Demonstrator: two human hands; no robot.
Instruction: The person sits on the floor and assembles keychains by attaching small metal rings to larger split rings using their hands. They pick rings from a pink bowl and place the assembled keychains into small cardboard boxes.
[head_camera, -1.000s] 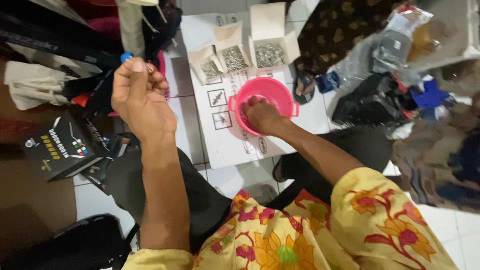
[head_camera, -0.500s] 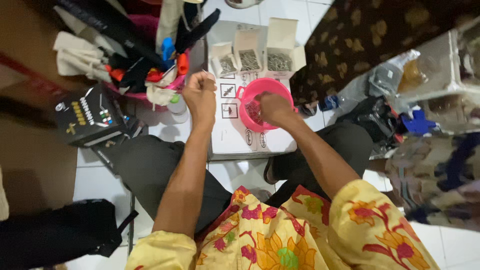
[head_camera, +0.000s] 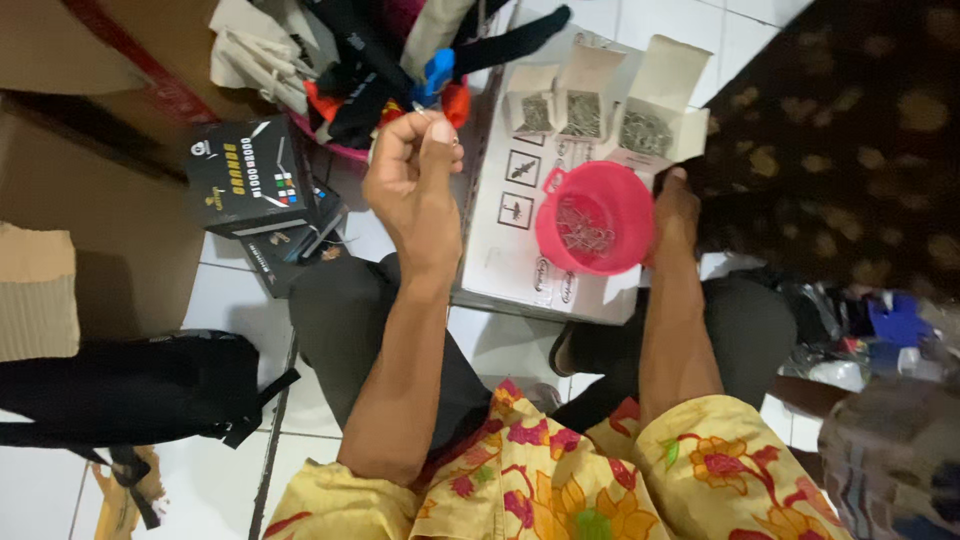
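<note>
My left hand (head_camera: 415, 180) is raised over my lap, thumb and fingers pinched on what looks like a small thin metal piece at the fingertips. A pink plastic bowl (head_camera: 550, 220) holding several small metal pieces stands on a white cardboard box (head_camera: 500, 275) in front of me. My right hand (head_camera: 680, 215) lies against the bowl's right side, outside it. Its fingers are partly hidden, so I cannot tell whether it holds anything. Three small open cartons (head_camera: 585, 105) of metal pieces stand behind the bowl.
A black printed box (head_camera: 245, 175) lies on the tiled floor to the left. Behind it is a heap of cloth and black, blue and red items (head_camera: 340, 60). A black bag (head_camera: 130, 390) lies near left, brown cardboard (head_camera: 40, 290) at far left, dark patterned cloth (head_camera: 830, 130) at right.
My right hand has come out of the pink bowl and now rests at its right side. My left hand stays raised with fingers pinched. The view has shifted.
</note>
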